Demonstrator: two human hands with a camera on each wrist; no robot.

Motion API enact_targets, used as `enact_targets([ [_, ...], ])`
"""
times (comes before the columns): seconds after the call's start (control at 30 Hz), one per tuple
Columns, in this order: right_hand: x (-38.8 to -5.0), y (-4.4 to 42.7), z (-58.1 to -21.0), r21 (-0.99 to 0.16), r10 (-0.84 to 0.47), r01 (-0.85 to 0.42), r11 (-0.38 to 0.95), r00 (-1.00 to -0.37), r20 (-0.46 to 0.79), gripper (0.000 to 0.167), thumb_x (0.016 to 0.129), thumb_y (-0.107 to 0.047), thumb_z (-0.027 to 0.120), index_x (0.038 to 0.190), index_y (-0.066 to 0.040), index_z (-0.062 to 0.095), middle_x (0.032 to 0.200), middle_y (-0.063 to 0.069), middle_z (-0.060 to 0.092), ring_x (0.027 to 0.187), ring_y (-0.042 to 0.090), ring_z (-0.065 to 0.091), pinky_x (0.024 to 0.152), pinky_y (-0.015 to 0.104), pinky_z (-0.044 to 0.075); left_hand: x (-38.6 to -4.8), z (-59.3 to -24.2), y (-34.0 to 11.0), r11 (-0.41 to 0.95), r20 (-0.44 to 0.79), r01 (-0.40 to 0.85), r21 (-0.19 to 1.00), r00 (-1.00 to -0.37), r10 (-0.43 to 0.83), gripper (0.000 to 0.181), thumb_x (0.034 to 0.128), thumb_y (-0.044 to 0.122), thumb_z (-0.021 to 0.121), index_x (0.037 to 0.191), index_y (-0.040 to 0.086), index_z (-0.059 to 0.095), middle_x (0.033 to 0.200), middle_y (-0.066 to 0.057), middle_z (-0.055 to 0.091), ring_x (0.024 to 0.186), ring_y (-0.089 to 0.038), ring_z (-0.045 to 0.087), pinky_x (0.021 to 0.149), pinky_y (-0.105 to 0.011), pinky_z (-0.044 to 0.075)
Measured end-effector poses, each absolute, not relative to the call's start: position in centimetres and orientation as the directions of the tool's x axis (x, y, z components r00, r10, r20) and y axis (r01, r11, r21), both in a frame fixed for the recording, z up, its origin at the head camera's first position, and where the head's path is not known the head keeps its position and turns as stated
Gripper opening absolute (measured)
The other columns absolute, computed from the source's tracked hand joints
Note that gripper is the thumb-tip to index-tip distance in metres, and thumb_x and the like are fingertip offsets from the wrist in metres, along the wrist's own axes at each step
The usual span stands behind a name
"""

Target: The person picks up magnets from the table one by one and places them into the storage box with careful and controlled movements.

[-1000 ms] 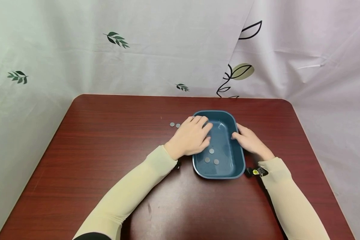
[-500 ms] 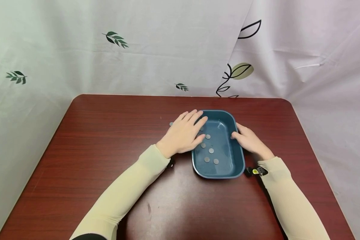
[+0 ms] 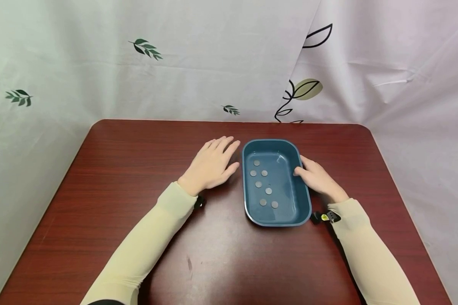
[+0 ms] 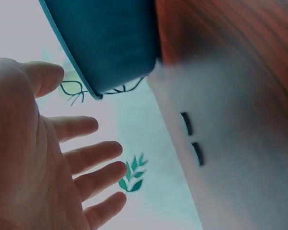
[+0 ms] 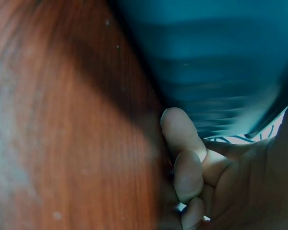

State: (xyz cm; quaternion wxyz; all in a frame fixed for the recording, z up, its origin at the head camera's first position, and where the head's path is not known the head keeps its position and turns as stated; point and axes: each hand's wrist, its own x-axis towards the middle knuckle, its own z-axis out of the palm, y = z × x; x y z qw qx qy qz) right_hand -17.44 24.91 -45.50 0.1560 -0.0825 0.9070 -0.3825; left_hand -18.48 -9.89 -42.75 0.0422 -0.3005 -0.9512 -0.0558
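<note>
A blue rectangular tray (image 3: pixel 276 225) sits on the table with several small grey coins (image 3: pixel 268 191) lying flat on its floor, mostly toward the left side. My right hand (image 3: pixel 317 177) grips the tray's right wall, thumb over the rim and fingers outside; in the right wrist view those fingertips (image 5: pixel 178 128) curl low beside the blue wall. Left of the tray, my left hand (image 3: pixel 210 163) is held over the table with its fingers spread, holding nothing. Beneath it, the left wrist view shows two more coins (image 4: pixel 186 123) on the tabletop, which the hand hides in the head view.
The dark red wooden table (image 3: pixel 137 182) has rounded far corners. Behind it hangs a pale curtain (image 3: pixel 198 63) printed with leaves. Dark straps show at both wrists.
My left hand has lifted out of the tray and moved left over the table, its fingers spreading. More coins in the tray now show. The right hand stays on the wall.
</note>
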Motion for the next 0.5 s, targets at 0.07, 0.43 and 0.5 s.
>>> enact_targets([
  [0.07,-17.4,24.9,-45.5,-0.718,-0.270,-0.033,0.695,-0.938,-0.219,0.056,0.095,-0.015,0.050,0.150,-0.007,0.046,0.132,0.021,0.065,0.099,0.029,0.069,0.089,0.042,0.053,-18.6,-42.9,-10.3,0.816,0.112,0.572,0.085,-0.819,0.562,0.062,0.1057,0.043,0.044,0.158,0.011,0.040,0.162,-0.015,0.041,0.151,-0.035,0.039,0.125,-0.050,0.029],
  [0.43,-17.4,24.9,-45.5,-0.715,-0.265,-0.027,0.699,-0.938,-0.224,0.057,0.095,-0.015,0.051,0.152,-0.007,0.045,0.135,0.021,0.064,0.102,0.030,0.068,0.091,0.043,0.052,-19.2,-44.1,-11.9,0.830,0.108,0.551,0.083,-0.833,0.542,0.056,0.0981,0.027,0.058,0.150,0.008,0.049,0.146,-0.014,0.053,0.129,-0.034,0.055,0.105,-0.049,0.048],
  [0.5,-17.4,24.9,-45.4,-0.716,-0.262,-0.024,0.698,-0.939,-0.224,0.057,0.095,-0.015,0.051,0.151,-0.008,0.046,0.133,0.020,0.065,0.102,0.030,0.068,0.091,0.043,0.052,-19.4,-44.2,-12.0,0.832,0.104,0.548,0.087,-0.835,0.540,0.053,0.0975,0.025,0.058,0.147,0.007,0.051,0.142,-0.014,0.055,0.125,-0.034,0.056,0.103,-0.049,0.049],
])
